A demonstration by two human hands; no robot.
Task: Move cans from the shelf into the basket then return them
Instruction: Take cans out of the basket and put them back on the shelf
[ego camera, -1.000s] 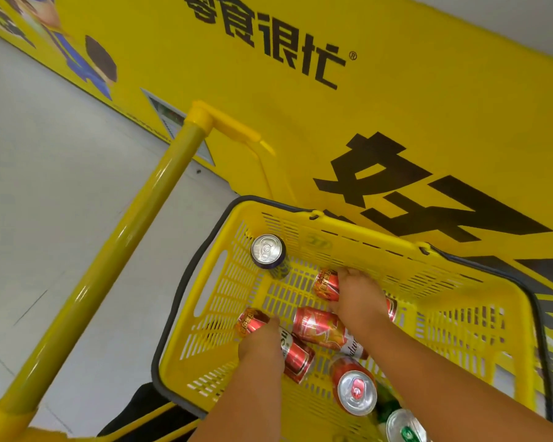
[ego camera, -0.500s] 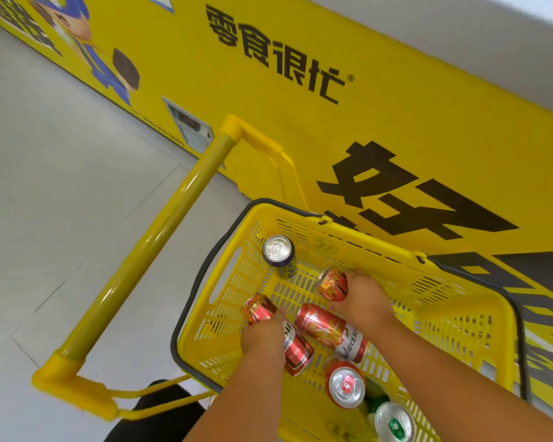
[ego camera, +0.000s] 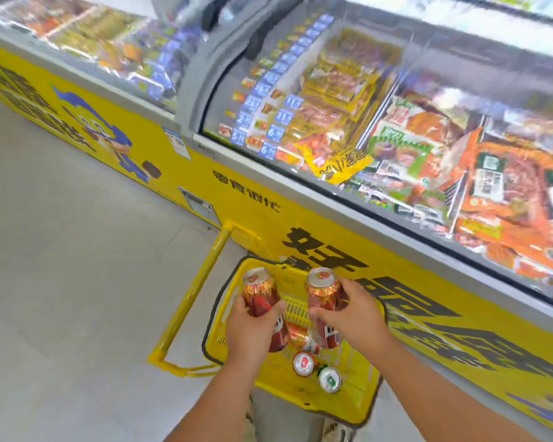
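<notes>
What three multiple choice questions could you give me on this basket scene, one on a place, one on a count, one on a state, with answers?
1. Where is the yellow basket?
A. on the floor beside the freezer
B. inside the freezer
C. on a table

2. How many cans are the hands holding?
A. none
B. one
C. two

3. How do the green-topped can and red-topped can stand in the basket?
A. upright
B. crushed flat
C. upside down

Answers: 1 A, it sits against the freezer front. 2 C, the left hand grips one red can, the right hand another. 3 A, their tops face up.
</notes>
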